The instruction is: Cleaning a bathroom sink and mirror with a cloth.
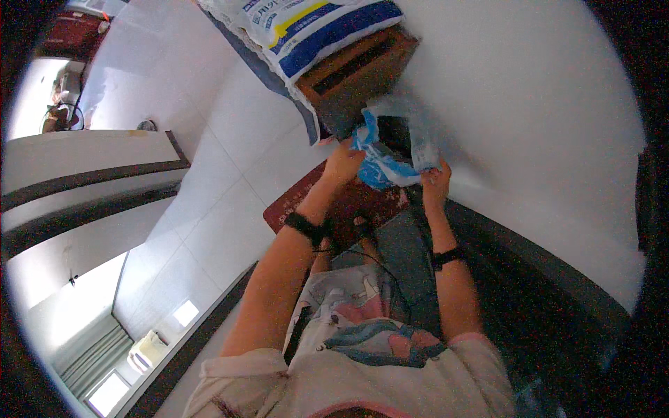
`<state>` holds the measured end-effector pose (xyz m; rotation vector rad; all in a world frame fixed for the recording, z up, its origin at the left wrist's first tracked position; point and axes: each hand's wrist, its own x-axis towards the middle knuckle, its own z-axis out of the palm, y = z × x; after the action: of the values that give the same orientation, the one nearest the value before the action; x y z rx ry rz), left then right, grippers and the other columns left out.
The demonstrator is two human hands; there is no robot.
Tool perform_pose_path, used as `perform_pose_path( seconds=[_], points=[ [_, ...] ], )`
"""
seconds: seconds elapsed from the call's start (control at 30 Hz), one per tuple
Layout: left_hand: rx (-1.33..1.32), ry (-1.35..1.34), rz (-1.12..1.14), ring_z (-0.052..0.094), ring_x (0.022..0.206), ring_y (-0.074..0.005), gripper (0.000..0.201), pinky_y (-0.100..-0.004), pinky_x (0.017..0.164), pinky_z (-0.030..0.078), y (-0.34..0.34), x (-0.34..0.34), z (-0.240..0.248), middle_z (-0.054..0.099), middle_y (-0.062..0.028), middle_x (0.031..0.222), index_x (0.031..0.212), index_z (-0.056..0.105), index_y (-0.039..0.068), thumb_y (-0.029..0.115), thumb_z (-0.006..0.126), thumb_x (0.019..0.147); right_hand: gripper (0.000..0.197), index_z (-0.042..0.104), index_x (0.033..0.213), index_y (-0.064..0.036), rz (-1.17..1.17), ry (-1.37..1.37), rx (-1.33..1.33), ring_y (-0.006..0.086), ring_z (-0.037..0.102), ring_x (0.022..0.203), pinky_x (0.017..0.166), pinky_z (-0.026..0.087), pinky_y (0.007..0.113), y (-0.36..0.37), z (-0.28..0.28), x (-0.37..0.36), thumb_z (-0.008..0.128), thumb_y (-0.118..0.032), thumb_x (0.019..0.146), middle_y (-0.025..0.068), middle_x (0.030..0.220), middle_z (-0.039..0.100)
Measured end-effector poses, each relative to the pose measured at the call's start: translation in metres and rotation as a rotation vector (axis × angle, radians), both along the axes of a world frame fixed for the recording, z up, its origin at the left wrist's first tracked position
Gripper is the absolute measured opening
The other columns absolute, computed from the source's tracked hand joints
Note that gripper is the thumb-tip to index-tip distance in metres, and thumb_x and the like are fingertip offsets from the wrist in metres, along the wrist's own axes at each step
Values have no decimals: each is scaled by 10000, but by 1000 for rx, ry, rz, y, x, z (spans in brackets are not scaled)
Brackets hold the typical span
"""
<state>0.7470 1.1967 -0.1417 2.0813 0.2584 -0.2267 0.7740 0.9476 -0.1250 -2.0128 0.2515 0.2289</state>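
Both my hands stretch forward and hold a blue and clear plastic bag (380, 167) by its edges. My left hand (343, 164) is closed on the bag's left, blue side. On the opposite side my right hand (435, 182) pinches the rim where clear plastic meets blue. Between them the bag's mouth is spread, and its inside looks dark; I cannot make out any contents. Just beyond the bag stands a brown cardboard box (366, 66) with a slot-like opening. A white, blue and yellow plastic package (324, 31) lies on top of it.
A dark red mat (289, 198) with pale print lies on the tiled floor (216, 150) below my hands. A white wall (536, 118) rises close on the right, with a dark baseboard (550, 251). At left are a doorway edge (174, 150) and a grey curtain (94, 355).
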Motion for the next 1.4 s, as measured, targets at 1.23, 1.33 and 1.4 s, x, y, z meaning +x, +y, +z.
perform_pose_path(
  seconds=[1.23,1.33,1.4],
  points=[
    [-195,-188,712,546,917,-188,287,-299,814,421,308,-208,211,571,-138,998,1145,458,1,106,434,879,257,495,1045,3,232,-445,84,155,570,808,723,453,265,225,140,56,465,45,794,81,975,543],
    [-194,-172,725,554,899,-186,287,-300,815,423,337,-202,202,575,-125,946,1141,456,-7,96,435,874,257,494,1036,6,323,-454,87,152,578,765,718,454,261,280,139,68,444,64,791,83,963,544],
    [-211,-191,732,561,873,-195,294,-299,810,435,356,-195,197,576,-140,989,1126,466,-16,132,471,872,215,491,1019,8,410,-442,113,169,572,746,708,461,270,316,138,81,428,24,814,93,985,537]
  ],
)
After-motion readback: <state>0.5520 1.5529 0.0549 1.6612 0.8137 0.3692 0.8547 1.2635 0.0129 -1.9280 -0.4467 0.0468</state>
